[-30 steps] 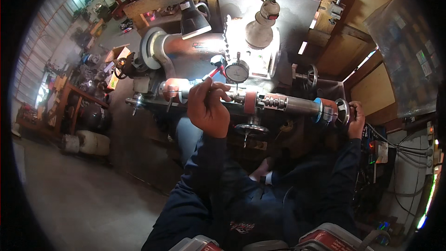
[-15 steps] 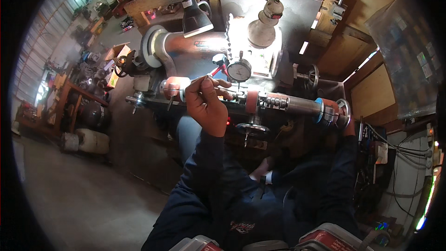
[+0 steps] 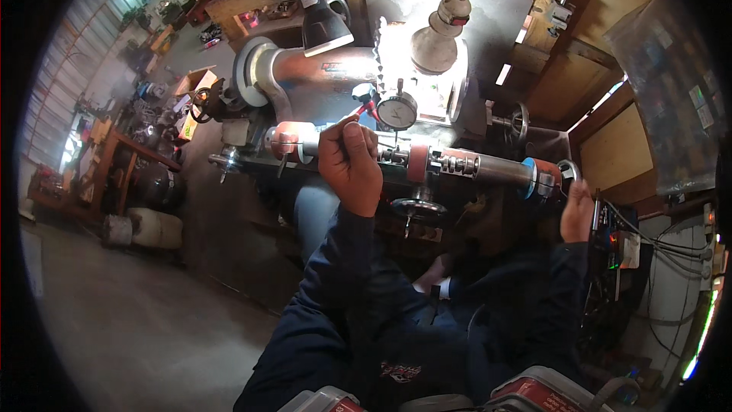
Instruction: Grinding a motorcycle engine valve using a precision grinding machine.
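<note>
My left hand (image 3: 351,168) is raised in front of a metal shaft assembly, thumb and fingers curled together. What they pinch, if anything, is hidden. Just beyond the fingertips is the red arm (image 3: 369,111) beside a round dial gauge (image 3: 397,111), whose stem points down toward the shaft (image 3: 499,172). My right hand (image 3: 577,214) is at the far right end, beside a metal handwheel (image 3: 568,175). Its fingers look stretched out near the rim; whether they touch it is unclear. A reddish block (image 3: 418,162) encircles the shaft, with another handwheel (image 3: 419,209) below.
A bright work lamp (image 3: 434,49) and a black lamp head (image 3: 326,29) stand behind the shaft. A large horizontal cylinder (image 3: 305,76) lies beyond it on the left. Cables (image 3: 671,240) hang at right; a pale canister (image 3: 156,229) stands on the floor.
My right hand has come out from behind the right handwheel and risen beside its rim. My left hand has shifted slightly right, its spread fingers now curled in. The view has moved slightly.
</note>
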`<action>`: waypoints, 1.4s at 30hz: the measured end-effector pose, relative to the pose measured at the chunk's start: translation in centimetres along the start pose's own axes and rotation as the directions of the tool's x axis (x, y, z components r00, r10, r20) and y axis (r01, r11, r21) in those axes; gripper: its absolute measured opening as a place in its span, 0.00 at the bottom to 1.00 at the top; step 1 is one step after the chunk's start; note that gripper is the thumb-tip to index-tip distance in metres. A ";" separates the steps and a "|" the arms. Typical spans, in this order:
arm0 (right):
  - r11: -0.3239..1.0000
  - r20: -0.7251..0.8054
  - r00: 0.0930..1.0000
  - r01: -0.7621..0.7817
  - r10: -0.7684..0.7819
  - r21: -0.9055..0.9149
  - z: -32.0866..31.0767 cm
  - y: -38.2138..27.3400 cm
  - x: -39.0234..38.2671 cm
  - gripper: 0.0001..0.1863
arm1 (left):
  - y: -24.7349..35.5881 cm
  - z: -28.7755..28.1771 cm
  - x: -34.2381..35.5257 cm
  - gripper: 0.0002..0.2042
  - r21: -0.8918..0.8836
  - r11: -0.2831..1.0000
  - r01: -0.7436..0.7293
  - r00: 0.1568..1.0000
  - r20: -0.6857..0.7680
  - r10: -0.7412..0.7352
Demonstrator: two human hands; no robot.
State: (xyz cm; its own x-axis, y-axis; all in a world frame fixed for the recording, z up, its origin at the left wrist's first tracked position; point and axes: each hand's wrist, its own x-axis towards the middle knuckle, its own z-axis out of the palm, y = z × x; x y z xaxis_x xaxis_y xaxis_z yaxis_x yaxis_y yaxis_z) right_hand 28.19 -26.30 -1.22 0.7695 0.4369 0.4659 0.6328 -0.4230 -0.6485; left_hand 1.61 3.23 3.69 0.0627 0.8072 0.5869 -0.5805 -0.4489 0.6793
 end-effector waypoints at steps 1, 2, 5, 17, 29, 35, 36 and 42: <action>0.996 -0.052 0.998 -0.044 0.040 -0.075 0.6 -0.9 -0.4 0.27 | -0.1 0.1 -0.1 0.08 0.001 1.000 -0.009 1.000 0.002 0.009; 0.993 -0.088 0.993 -0.085 0.077 -0.087 1.0 -1.4 -0.6 0.27 | -0.2 0.2 -0.1 0.08 0.000 1.000 -0.019 1.000 0.005 0.019; 0.998 -0.135 0.989 -0.063 0.066 0.024 1.6 -1.8 -1.1 0.27 | -0.3 0.2 -0.3 0.07 0.058 0.998 -0.016 1.000 0.005 0.016; 0.987 -0.185 0.979 -0.063 0.090 0.147 2.8 -0.4 -2.4 0.27 | -1.0 0.0 -0.4 0.07 0.118 0.993 -0.020 0.998 0.058 0.013; 0.978 -0.176 0.977 -0.083 0.117 0.190 3.1 0.5 -2.6 0.25 | -0.9 0.1 -1.1 0.07 0.253 0.963 -0.090 0.996 0.043 0.082; 0.982 -0.171 0.978 -0.090 0.119 0.168 3.0 0.9 -2.6 0.28 | 0.4 0.5 -1.2 0.04 0.644 0.676 -0.358 0.926 0.152 0.346; 0.981 -0.164 0.977 -0.114 0.139 0.155 3.1 1.0 -2.6 0.28 | 0.8 0.6 -1.3 0.04 0.646 0.682 -0.343 0.932 0.143 0.333; 0.992 -0.234 0.967 -0.084 0.105 0.096 3.4 1.1 -2.5 0.26 | 2.3 1.2 -0.8 0.02 0.668 0.638 -0.383 0.922 0.238 0.305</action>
State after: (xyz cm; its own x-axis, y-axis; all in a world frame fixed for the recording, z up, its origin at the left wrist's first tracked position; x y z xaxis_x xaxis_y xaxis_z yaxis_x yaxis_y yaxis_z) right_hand 26.63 -25.18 -5.15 0.8301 0.1924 0.5233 0.5547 -0.3797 -0.7404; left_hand 1.20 1.08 5.26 0.0736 0.5163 0.8532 0.1479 -0.8517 0.5027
